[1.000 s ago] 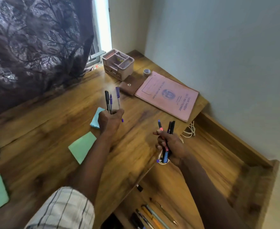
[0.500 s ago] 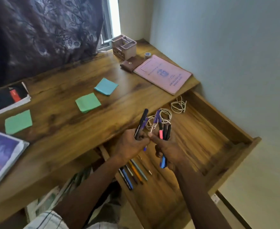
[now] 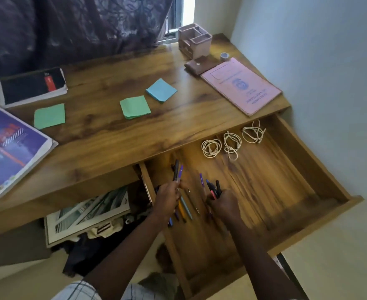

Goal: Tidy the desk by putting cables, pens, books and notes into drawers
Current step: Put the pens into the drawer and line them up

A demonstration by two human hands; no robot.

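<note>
**Pen-stowing step under way**

Books [image 3: 11, 146] and sticky notes [image 3: 135, 107] lie on the desk, not yet stowed. Over the open drawer [image 3: 271, 182], the left hand [image 3: 167, 200] grips upright pens [image 3: 177, 171]. The right hand [image 3: 223, 204] clutches a second bunch [image 3: 213, 188]. Next move, likely: lower both and let go beside the loose pens [image 3: 184, 210].

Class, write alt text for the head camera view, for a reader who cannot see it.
The left hand and right hand each grip pens over an open drawer holding more pens and three coiled cables. Sticky notes, books and a pink notebook lie on the desk.
</note>
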